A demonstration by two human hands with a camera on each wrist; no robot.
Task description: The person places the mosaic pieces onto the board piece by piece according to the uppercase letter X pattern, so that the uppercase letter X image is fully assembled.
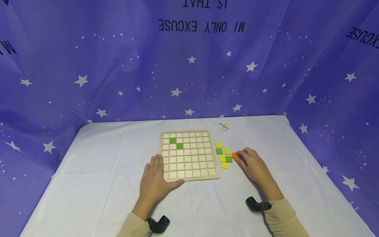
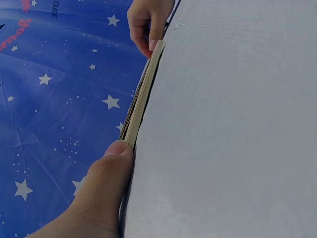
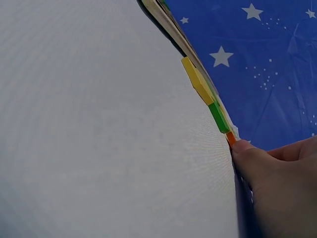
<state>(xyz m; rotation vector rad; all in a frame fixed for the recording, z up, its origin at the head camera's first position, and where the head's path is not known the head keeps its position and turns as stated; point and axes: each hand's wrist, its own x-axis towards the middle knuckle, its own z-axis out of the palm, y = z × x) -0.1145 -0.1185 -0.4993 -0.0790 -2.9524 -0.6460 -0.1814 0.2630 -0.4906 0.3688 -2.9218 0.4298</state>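
Note:
A wooden grid board (image 1: pixel 195 178) lies on the table, two green tiles (image 1: pixel 180 145) set in cells near its upper left. My left hand (image 1: pixel 154 182) rests at the board's near left corner, straight fingers along the left side and thumb at the front edge; the left wrist view shows the thumb (image 2: pixel 111 163) against that edge. Right of the board, my right hand (image 1: pixel 253 166) pinches an orange tile (image 1: pixel 235 155) between thumb and fingers, low at the table. Beside it lie several yellow tiles (image 1: pixel 224 165) and two loose green tiles (image 1: pixel 219 151). The right wrist view shows the orange tile (image 3: pixel 231 139) under the thumb.
A small card (image 1: pixel 224 126) printed with a coloured grid lies beyond the loose tiles. White cloth (image 1: pixel 97 171) covers the table. A purple starry curtain (image 1: pixel 189 75) hangs behind and at both sides. Each wrist carries a black device (image 1: pixel 257 204).

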